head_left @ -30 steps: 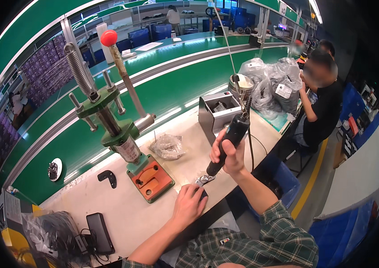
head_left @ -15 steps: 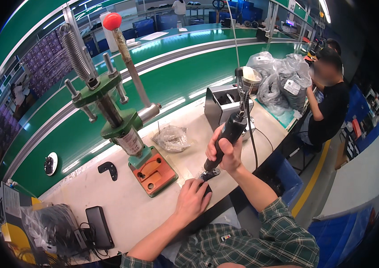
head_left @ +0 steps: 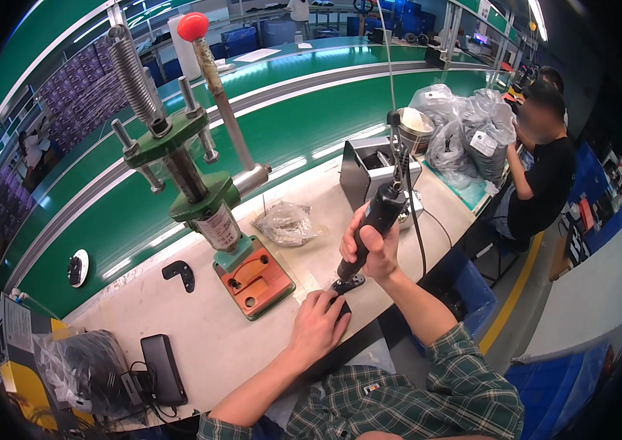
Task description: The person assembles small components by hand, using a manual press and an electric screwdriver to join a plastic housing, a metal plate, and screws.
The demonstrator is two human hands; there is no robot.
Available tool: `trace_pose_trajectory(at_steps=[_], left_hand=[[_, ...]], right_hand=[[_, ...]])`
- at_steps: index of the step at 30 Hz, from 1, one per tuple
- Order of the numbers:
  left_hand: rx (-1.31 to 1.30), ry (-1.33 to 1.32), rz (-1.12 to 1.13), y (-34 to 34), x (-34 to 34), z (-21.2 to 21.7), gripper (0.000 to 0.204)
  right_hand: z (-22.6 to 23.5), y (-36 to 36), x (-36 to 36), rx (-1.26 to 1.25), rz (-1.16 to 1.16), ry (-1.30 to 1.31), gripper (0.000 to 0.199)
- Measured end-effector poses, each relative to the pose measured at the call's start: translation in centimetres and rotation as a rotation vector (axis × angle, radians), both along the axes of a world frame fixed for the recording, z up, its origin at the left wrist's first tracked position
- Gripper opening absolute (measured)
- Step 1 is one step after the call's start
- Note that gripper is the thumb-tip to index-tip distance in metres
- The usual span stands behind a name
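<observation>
grey floor (head_left: 535, 302), yellow line (head_left: 518, 293), overhead tube light (head_left: 538, 19)

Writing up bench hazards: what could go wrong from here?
The left hand holds the dark part close to the tip of the black driver; a slip might hurt those fingers. The black driver leans in the right hand, so it could skid. The black cord hangs near and might snag.

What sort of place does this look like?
Probably a factory assembly workshop. A green hand press stands on the workbench, the right hand holds what looks like a power screwdriver, and what appears to be a conveyor belt runs behind.
</observation>
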State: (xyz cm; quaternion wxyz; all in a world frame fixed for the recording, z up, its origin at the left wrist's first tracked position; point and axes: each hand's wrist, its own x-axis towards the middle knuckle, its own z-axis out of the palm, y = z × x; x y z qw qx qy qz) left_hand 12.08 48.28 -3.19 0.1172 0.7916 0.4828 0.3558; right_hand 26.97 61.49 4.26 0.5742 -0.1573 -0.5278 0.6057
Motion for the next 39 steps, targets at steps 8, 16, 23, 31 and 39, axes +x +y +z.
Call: trace_pose_trajectory(at_steps=[8,16,23,31,39], left_hand=[[0.003,0.022,0.009,-0.1,0.0,-0.1,0.034],[0.0,0.011,-0.011,0.0,0.1,0.0,0.039],[0.021,0.017,-0.015,0.1,0.3,0.3,0.036],[0.012,0.022,-0.013,0.1,0.1,0.1,0.036],[0.021,0.017,-0.01,0.1,0.2,0.0,0.039]], right_hand=[[-0.2,-0.6,-0.2,0.02,0.053,-0.024,0.041],[-0.1,-1.0,-0.9,0.096,0.043,-0.13,0.034],[0.0,-1.4,-0.9,0.091,0.007,-0.169,0.025],[0.3,-1.6,-1.1,0.262,-0.045,-0.241,0.023],[-1.5,-1.4,-0.7,0.185,-0.01,-0.056,0.054]])
